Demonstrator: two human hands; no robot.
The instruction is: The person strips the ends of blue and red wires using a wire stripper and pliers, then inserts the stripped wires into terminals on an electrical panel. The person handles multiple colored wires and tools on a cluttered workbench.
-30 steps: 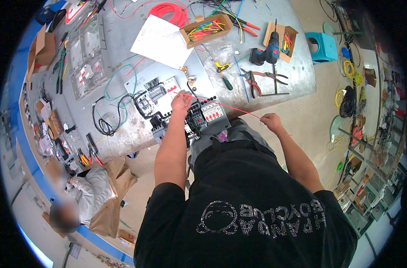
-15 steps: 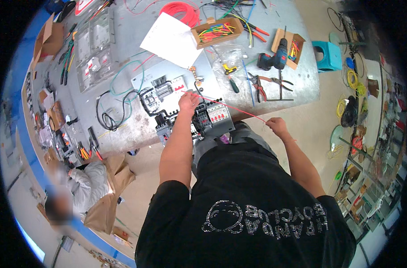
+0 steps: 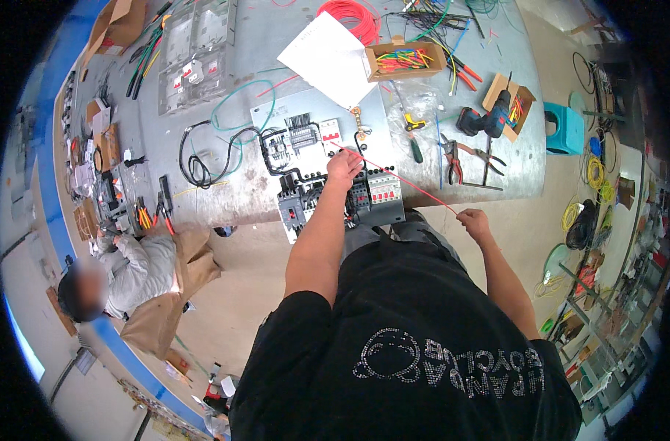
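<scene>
A thin red wire (image 3: pixel 412 183) stretches taut between my hands, slanting down to the right. My left hand (image 3: pixel 343 167) is closed on it near its far end, just below a white circuit breaker with red levers (image 3: pixel 330 137). To the right, off the table edge, my right hand (image 3: pixel 473 222) pinches the other end. Beneath the wire lies a metal mounting plate (image 3: pixel 380 126) bearing electrical parts. Near its front edge are a row of small white breakers with red switches (image 3: pixel 383 192) and a larger dark breaker (image 3: pixel 297 209). My left hand and forearm hide part of the middle.
Right of the plate lie a green-handled screwdriver (image 3: pixel 416 151), red-handled pliers (image 3: pixel 453 163) and a cordless drill (image 3: pixel 489 117). Behind are a white paper sheet (image 3: pixel 328 59), a box of coloured sleeves (image 3: pixel 405 62) and a red wire coil (image 3: pixel 353 16). Another person (image 3: pixel 140 268) sits at left.
The whole view has shifted, so the table and plate sit farther right and slightly lower or higher in places. Both hands keep hold of the red wire, in much the same pose.
</scene>
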